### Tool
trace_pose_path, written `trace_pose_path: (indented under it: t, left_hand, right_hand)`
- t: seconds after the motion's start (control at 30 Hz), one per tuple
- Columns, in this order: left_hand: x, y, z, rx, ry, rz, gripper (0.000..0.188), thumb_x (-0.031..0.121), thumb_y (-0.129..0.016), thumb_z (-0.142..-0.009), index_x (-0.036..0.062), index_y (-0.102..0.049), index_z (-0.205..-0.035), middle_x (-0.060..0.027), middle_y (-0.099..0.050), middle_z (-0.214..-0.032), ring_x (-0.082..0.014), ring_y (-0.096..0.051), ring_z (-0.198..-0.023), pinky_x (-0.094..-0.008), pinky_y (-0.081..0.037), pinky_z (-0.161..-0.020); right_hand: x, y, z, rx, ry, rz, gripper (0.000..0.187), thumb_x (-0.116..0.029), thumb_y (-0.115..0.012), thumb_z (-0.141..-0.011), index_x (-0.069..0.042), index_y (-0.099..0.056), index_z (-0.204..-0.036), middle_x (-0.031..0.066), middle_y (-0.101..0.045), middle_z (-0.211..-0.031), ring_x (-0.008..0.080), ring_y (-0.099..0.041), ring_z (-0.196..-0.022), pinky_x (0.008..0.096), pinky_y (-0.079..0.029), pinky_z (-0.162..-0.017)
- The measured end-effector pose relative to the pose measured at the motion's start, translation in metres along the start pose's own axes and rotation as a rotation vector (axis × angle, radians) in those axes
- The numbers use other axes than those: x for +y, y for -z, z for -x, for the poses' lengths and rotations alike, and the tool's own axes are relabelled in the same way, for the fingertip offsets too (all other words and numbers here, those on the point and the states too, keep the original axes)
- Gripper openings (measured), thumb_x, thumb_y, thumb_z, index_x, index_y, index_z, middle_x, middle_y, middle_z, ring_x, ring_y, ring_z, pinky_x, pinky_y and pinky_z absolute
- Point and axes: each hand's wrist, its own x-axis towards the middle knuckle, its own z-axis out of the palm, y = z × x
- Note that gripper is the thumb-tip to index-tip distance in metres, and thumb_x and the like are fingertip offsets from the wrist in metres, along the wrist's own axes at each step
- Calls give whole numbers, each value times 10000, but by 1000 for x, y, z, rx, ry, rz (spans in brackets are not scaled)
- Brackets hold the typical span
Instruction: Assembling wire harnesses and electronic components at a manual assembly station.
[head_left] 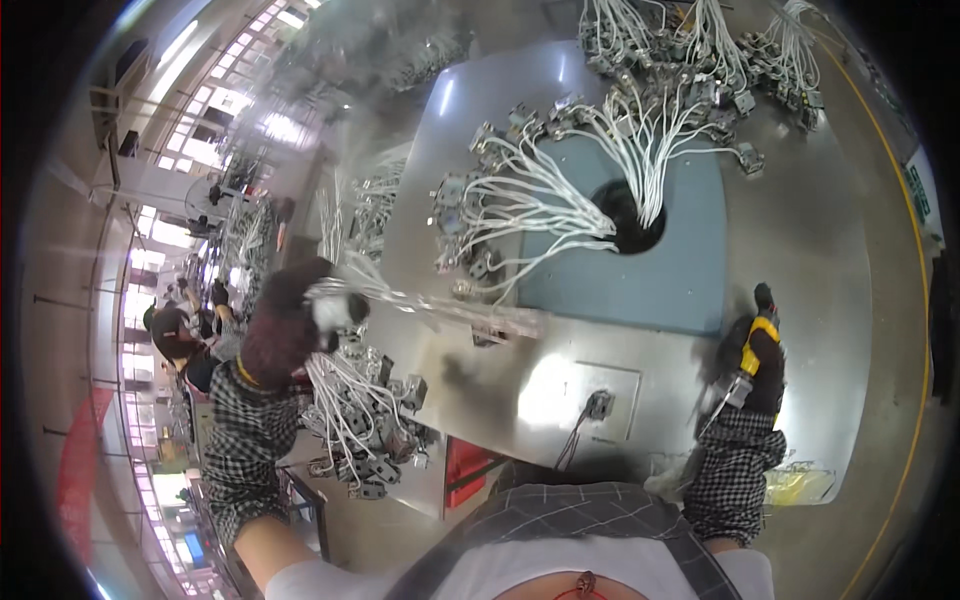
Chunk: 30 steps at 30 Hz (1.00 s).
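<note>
My left hand (292, 325), in a dark glove, is closed around white cables (400, 295) at the left of the table. Motion smears these cables as they stretch to the right. Just below that hand, more white cables (340, 395) end in a cluster of small metal connectors (375, 465). On the right, above the metal tabletop, my gloved right hand (768, 365) grips a yellow-and-black screwdriver (750, 358), its metal shaft pointing down and left. A single small metal connector (598, 404) with thin leads lies on the tabletop between my hands.
A blue-grey panel (690, 280) with a round dark hole (638, 232) lies on the metal table (820, 260). White cable bundles (550, 205) fan out from the hole to metal connectors. Clear plastic (800, 485) lies at the near right edge. People (175, 330) work at far left.
</note>
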Motion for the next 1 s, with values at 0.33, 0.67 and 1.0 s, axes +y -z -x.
trace_pose_path:
  t: [0.33, 0.67, 1.0]
  left_hand:
    - [-146, 16, -25, 269, -351, -1305, 210, 107, -570, -884, 29, -714, -1016, -166, -684, -1106, -260, -685, -948, -364, -547, -867]
    - [-48, -43, 4, 405, -423, -742, 396, 348, -725, -859, 15, -681, -1070, -12, -548, -631, -82, -508, -508, -268, -421, -477]
    - [36, -136, -48, 52, -478, -455, 534, 469, -657, -877, -24, -656, -1082, -117, -635, -703, -186, -627, -626, -346, -513, -606]
  right_hand:
    - [4, -15, 1, 43, 12, 342, 668, -101, -684, -829, -135, -390, -1427, 81, -578, -801, 166, -569, -555, 287, -499, -487]
    - [5, 7, -13, -21, 44, 202, 718, -101, -755, -764, -140, -427, -1402, 105, -595, -797, 218, -608, -567, 379, -545, -531]
    - [4, 21, -22, -48, -43, 123, 659, -84, -740, -783, -252, -473, -1361, 121, -616, -848, 257, -624, -599, 422, -549, -551]
